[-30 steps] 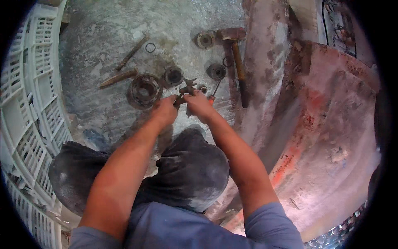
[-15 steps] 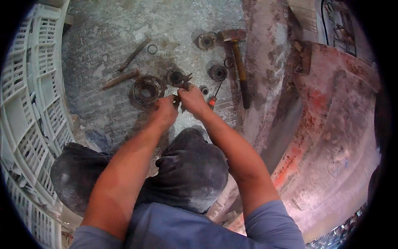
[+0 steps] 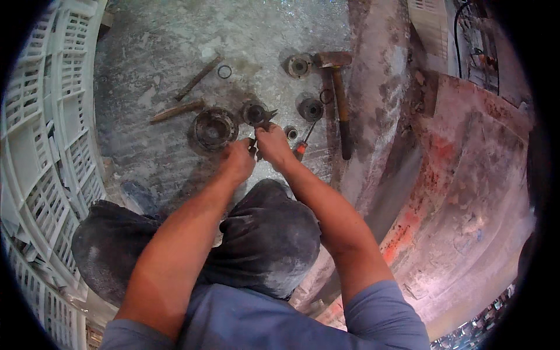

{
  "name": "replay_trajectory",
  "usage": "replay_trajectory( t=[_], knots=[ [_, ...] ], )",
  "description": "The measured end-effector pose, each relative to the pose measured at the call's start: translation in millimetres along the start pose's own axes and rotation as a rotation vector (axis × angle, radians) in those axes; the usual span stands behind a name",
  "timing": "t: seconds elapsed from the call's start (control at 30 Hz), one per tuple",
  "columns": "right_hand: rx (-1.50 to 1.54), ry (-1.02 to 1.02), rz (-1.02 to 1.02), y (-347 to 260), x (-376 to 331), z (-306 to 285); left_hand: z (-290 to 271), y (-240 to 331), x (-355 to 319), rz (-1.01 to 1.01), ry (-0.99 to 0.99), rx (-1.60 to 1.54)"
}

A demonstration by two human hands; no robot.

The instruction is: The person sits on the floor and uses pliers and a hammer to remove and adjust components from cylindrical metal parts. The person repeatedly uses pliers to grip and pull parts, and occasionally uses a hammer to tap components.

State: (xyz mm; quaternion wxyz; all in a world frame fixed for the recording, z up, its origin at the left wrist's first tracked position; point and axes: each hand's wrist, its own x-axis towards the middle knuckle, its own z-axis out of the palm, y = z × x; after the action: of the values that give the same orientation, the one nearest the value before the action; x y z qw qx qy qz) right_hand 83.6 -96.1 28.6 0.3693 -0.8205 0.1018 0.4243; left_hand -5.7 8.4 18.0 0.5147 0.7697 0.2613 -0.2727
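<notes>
Dark pliers stick out past my right hand, their parted jaws pointing up and right. My right fingers are closed around them. Close beside it, my left hand is also closed, gripping a dark piece that lines up with the pliers' handles; most of it is hidden by the fingers. Just beyond the jaws lies a round dark metal part with a hole. A larger ring-shaped flange rests to the left of it. Right of my hands are a small ring and a screwdriver with an orange-red handle.
A hammer lies at the right, near two round hubs. Two rods and a thin ring lie at the far left. White slatted crates line the left; a large rusty metal body fills the right.
The view has shifted slightly, so the floor things appear lower and to the right. Both hands keep their grip close together, with the pliers' jaws looking narrower.
</notes>
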Motion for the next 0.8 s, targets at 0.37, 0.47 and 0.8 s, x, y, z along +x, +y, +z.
replay_trajectory(
  t=[0.37, 0.47, 0.8],
  knots=[
    [0.182, -0.004, 0.113, 3, 5, 11, -15, -5, 12, -0.085, -0.036, 0.079],
    [0.167, 0.008, 0.143, -16, -6, 10, -21, -6, 12, -0.072, -0.024, 0.089],
    [-0.063, 0.029, 0.01, 21, 13, 15, -22, -7, 7, -0.108, -0.05, -0.03]
  ],
)
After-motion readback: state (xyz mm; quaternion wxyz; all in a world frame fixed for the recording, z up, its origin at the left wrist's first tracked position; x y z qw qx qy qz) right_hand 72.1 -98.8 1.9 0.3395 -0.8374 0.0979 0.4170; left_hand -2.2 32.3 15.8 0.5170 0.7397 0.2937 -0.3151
